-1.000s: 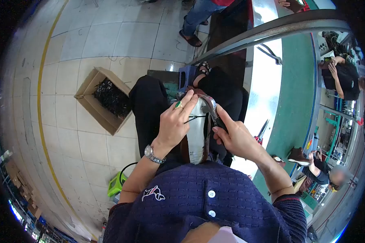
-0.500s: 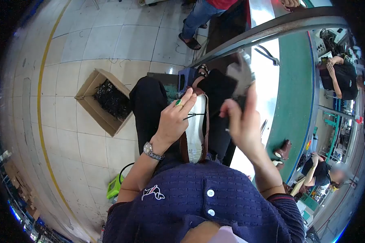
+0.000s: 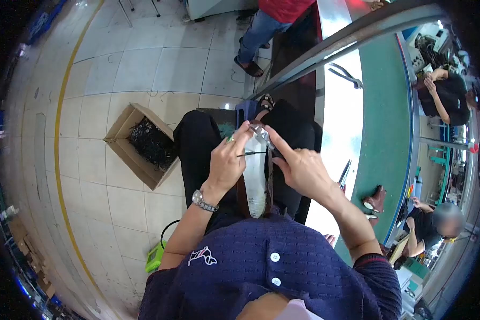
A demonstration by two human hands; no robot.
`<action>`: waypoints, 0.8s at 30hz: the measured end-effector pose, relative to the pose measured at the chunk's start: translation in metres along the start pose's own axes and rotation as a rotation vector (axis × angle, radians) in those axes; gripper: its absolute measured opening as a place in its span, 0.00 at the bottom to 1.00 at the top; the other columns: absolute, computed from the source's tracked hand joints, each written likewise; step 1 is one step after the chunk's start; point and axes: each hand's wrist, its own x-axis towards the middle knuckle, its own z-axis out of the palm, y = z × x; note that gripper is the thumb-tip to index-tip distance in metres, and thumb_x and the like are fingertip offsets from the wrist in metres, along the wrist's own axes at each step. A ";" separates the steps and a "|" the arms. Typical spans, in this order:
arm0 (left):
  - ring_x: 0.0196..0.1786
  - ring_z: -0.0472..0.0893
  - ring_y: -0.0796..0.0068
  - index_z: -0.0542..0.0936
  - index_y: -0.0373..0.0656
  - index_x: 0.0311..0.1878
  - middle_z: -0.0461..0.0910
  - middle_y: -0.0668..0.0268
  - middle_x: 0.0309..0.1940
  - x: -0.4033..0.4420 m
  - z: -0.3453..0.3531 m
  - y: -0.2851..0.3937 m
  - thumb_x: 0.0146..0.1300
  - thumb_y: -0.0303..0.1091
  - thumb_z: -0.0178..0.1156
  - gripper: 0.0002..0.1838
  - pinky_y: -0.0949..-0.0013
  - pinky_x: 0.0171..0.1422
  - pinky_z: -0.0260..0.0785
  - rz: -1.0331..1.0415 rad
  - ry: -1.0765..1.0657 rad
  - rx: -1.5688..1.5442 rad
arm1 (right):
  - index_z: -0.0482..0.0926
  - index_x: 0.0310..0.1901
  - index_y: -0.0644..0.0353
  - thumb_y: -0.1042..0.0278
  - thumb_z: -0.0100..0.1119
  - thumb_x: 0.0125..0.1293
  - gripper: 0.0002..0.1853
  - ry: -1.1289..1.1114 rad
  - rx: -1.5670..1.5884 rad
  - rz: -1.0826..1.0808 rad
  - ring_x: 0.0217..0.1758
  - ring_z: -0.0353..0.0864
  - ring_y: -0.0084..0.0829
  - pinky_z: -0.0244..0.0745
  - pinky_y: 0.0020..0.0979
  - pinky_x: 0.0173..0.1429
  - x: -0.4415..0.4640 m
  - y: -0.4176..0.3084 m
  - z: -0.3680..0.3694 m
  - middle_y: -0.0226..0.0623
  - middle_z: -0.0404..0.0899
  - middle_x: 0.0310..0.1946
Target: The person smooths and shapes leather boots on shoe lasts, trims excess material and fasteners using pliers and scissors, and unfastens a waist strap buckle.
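Note:
A brown shoe upper on a last, its pale sole side [image 3: 255, 184] facing up, rests between my legs with the toe pointing away from me. A black tie crosses it near the toe. My left hand [image 3: 228, 160] grips its left side, fingers at the toe; a green-stoned ring and a wristwatch show. My right hand [image 3: 304, 170] holds a shiny hammer-like metal tool [image 3: 260, 133], whose head lies over the toe. Fingers hide most of its handle, so its exact kind is unclear.
On the floor at left, an open cardboard box [image 3: 120, 133] contains black strips. A green belt [image 3: 381, 117] runs along the right, carrying a brown shoe [image 3: 376, 198]. Black-handled pliers [image 3: 345, 76] lie on the metal ledge. Other people stand ahead and across the belt.
My right hand has brought the metal tool down and left, from raised beside the shoe onto its toe. My left hand stays on the shoe.

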 end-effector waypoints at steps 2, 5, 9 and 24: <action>0.49 0.83 0.55 0.76 0.37 0.54 0.79 0.57 0.57 -0.003 -0.001 0.005 0.53 0.16 0.54 0.22 0.62 0.53 0.76 -0.054 -0.005 -0.050 | 0.47 0.76 0.47 0.68 0.55 0.68 0.39 0.046 0.025 -0.037 0.23 0.83 0.49 0.78 0.43 0.26 -0.004 -0.008 -0.017 0.51 0.81 0.26; 0.51 0.83 0.54 0.73 0.37 0.55 0.80 0.54 0.55 0.001 -0.003 0.009 0.64 0.21 0.53 0.16 0.62 0.53 0.76 -0.160 0.024 -0.153 | 0.47 0.76 0.48 0.68 0.55 0.68 0.39 0.475 0.255 -0.134 0.24 0.83 0.48 0.78 0.42 0.27 0.000 -0.012 -0.002 0.51 0.82 0.28; 0.56 0.80 0.59 0.66 0.36 0.63 0.74 0.50 0.60 -0.008 -0.012 0.016 0.67 0.26 0.57 0.23 0.65 0.56 0.74 -0.398 -0.017 -0.437 | 0.44 0.77 0.48 0.68 0.53 0.69 0.39 0.041 0.002 -0.017 0.26 0.83 0.50 0.76 0.46 0.28 0.002 0.007 0.029 0.53 0.81 0.27; 0.70 0.66 0.68 0.49 0.42 0.77 0.63 0.58 0.69 -0.044 -0.019 0.056 0.56 0.30 0.72 0.51 0.62 0.73 0.59 -0.607 -0.472 -0.960 | 0.70 0.68 0.53 0.54 0.69 0.60 0.35 0.304 0.899 0.123 0.36 0.85 0.33 0.77 0.33 0.40 -0.088 0.036 0.030 0.50 0.83 0.41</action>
